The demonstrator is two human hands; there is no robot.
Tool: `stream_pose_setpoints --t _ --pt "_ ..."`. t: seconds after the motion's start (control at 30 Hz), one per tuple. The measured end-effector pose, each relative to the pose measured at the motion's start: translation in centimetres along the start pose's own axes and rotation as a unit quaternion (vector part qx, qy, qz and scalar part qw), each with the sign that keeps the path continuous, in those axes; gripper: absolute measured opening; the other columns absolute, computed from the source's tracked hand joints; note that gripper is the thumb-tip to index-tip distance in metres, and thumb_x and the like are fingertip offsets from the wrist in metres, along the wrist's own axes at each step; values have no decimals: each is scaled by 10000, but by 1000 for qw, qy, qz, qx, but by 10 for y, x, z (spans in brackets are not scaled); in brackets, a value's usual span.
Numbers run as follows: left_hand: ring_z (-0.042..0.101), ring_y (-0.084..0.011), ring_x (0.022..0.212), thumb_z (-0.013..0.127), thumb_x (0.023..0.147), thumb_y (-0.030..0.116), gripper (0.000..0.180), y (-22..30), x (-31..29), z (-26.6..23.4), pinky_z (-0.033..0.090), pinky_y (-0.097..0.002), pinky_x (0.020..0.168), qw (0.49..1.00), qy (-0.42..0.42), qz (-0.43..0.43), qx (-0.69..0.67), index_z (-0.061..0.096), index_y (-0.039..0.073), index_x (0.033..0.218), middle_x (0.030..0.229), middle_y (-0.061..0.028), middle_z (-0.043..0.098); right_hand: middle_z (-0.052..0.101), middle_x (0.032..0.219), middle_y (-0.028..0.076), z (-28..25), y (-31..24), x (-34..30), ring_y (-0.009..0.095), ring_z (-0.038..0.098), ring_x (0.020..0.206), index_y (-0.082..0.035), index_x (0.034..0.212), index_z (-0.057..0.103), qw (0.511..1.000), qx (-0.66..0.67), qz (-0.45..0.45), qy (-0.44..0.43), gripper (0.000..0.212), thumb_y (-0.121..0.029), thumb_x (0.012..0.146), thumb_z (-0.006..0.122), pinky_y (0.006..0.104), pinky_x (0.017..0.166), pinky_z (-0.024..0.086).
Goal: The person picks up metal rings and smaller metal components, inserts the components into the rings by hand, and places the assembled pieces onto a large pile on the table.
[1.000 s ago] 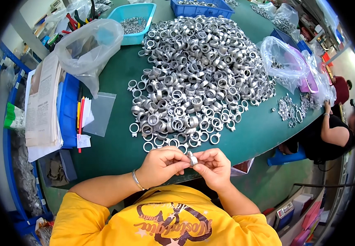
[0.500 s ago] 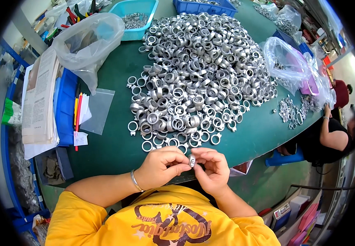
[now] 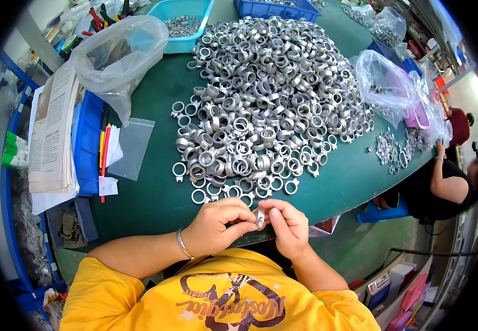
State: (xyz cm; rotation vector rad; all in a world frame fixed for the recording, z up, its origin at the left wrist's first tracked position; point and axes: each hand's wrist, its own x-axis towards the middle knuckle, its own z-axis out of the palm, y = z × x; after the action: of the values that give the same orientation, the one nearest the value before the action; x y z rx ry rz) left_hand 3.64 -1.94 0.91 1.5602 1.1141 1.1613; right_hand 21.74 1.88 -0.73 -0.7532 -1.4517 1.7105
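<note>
A small silver metal ring point(image 3: 260, 218) with a lug on its band is held edge-on close to my body, at the near edge of the green table. My left hand point(image 3: 219, 222) pinches it between thumb and fingers from the left. From the other side my right hand point(image 3: 289, 227) grips its right edge with bent fingers, the thumb lying against the index finger. Just beyond my hands, a large pile of similar metal rings point(image 3: 266, 105) covers the middle of the table point(image 3: 150, 204); a few loose ones lie along its near side.
A clear plastic bag point(image 3: 120, 60), a blue bin point(image 3: 89, 143) with papers and pencils, and a turquoise basket point(image 3: 181, 25) stand left. To the right are another bag point(image 3: 385, 88) and small metal parts point(image 3: 393, 151). A person point(image 3: 443, 182) sits at the right table edge.
My right thumb has drawn up against its index finger, and the right fingers have closed in at the ring. The ring has turned slightly; my left hand has barely moved.
</note>
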Motion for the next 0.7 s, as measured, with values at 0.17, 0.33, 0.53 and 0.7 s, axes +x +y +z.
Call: stream_pose_setpoints --t 0.17,0.33,0.53,0.7 --pt "589 -127 674 625 754 -48 70 3 0 -1 472 -215 584 998 -5 28 58 611 -18 816 795 -71 591 530 1039 132 1 0 1 146 566 866 51 1036 544 998 -18 -58 -29 251 80 788 576 252 742 490" --pt "617 -147 828 569 789 -87 134 -6 -5 3 514 -227 711 992 3 -94 -87 544 -45 914 911 -95 561 473 1124 160 11 11 -3 201 530 999 35 1068 473 989 34 -140 18 367 150 736 576 289 794 490" --pt "634 -139 755 593 785 -36 101 -11 -6 8 515 -219 640 991 31 -75 -103 569 -34 883 869 -90 574 581 958 133 3 -1 6 190 601 805 -8 915 603 948 -205 -238 46 251 57 684 679 266 661 503" --pt "624 -157 753 570 788 -71 91 -7 -7 5 517 -236 661 992 13 -92 -83 550 -47 873 881 -97 552 536 788 18 -78 -28 79 72 494 613 -11 885 592 909 -244 -236 241 216 35 686 659 206 538 435"
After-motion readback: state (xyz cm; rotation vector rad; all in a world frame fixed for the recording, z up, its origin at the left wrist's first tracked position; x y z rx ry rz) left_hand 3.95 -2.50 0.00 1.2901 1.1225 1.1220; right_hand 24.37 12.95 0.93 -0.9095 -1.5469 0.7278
